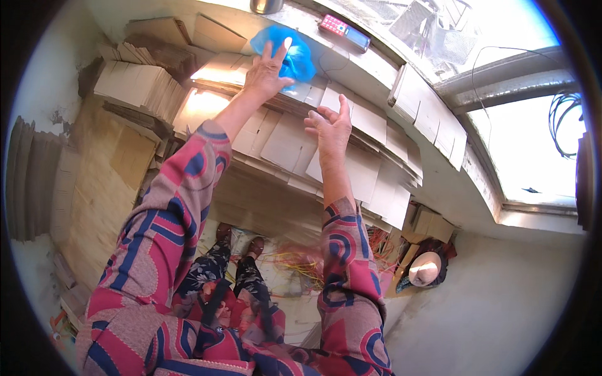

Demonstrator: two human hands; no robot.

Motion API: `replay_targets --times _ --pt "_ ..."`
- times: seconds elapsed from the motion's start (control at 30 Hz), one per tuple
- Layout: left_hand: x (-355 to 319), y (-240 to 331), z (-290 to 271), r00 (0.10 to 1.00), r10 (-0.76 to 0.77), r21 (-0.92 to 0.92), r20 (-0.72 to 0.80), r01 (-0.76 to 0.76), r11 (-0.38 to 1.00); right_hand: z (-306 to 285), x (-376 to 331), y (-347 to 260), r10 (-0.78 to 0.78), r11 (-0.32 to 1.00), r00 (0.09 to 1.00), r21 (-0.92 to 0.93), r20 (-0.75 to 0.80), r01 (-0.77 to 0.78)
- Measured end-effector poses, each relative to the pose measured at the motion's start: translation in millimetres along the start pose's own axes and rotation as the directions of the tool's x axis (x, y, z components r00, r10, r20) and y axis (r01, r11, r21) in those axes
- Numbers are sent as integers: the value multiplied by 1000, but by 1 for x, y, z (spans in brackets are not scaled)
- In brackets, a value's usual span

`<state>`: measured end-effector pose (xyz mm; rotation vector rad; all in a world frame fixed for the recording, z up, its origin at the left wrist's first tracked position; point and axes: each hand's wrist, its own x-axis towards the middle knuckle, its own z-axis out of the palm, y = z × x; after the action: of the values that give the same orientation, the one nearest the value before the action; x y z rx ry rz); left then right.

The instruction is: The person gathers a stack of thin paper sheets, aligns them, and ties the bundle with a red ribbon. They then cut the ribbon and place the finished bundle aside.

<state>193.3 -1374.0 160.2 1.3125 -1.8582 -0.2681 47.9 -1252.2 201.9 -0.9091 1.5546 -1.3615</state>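
My left hand [269, 74] reaches to the far side with its fingers spread. It lies over the lower left of a crumpled blue plastic bag [300, 61]; whether the palm presses on the bag is hidden. To its right my right hand [330, 128] is held above the stacked cardboard sheets [285, 139]. Its fingers are apart and slightly bent, with nothing in them. The flat cardboard pieces lie overlapping in rows along a long bench, and the bag sits at their far edge, against the window ledge.
A phone-like device with red keys [345, 31] and a metal cup [267, 5] stand on the ledge. More cardboard stacks [138, 88] rise at the left. Coloured strings [295, 263] litter the floor by my feet. A hat [425, 268] sits at the right.
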Motion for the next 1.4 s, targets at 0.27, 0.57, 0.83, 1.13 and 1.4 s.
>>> replay_targets --times 0.27,0.57,0.83,1.13,1.4 --pt "-27 30 -27 937 348 -297 -7 -335 894 1 1 -9 -345 838 925 -392 161 380" --pt "-32 53 -80 977 193 -405 -86 -211 890 -105 31 -101 -767 615 627 -430 -133 661" --pt "-48 25 0 835 415 254 361 -516 818 -205 88 -145 -335 258 938 -966 -93 -4" --pt "-36 25 39 795 424 323 434 -576 751 -109 -22 2 -425 187 728 -735 538 652" --pt "-14 13 43 669 526 221 524 -704 675 -51 -37 78 -221 183 856 -842 468 508"
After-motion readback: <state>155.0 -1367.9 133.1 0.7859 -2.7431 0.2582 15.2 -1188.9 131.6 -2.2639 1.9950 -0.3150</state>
